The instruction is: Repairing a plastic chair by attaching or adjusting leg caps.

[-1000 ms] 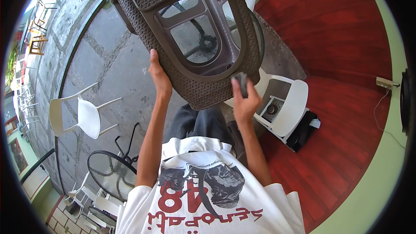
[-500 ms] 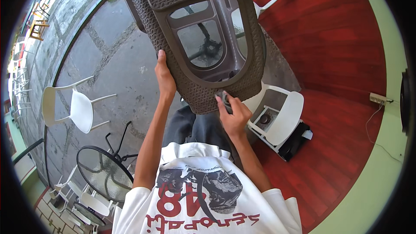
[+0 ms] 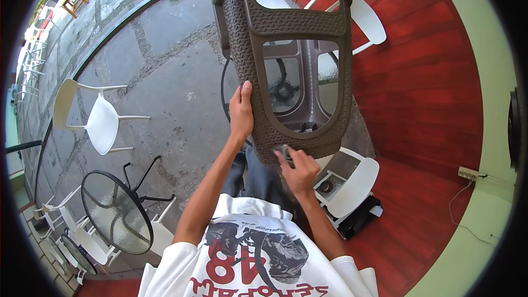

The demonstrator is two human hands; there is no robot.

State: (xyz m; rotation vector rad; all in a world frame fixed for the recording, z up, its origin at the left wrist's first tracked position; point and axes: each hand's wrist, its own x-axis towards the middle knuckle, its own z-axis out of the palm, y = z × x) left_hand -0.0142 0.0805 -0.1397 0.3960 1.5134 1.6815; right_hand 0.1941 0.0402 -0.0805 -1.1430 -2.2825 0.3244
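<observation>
A brown plastic stool (image 3: 300,23) with a woven-pattern surface is held up in front of me, its legs pointing away and its seat end nearest me. Through its open side I see the inner frame and the floor beyond. My left hand (image 3: 241,113) is closed on the stool's left edge, thumb over the woven face. My right hand (image 3: 301,170) pinches a small grey pad or cloth (image 3: 285,154) against the seat end, near the lower rim. The pad is partly hidden by the fingers and slightly blurred.
A white chair (image 3: 102,124) stands to the left on grey stone paving. A round glass table (image 3: 116,212) is at lower left, near more white chairs. Another white chair (image 3: 357,187) sits close at right, beside a black item. Red flooring (image 3: 418,88) meets a pale green wall.
The stool and both hands now appear farther right and lower in view, and the stool is less tilted. The surroundings have shifted too. The right hand stays at the seat end.
</observation>
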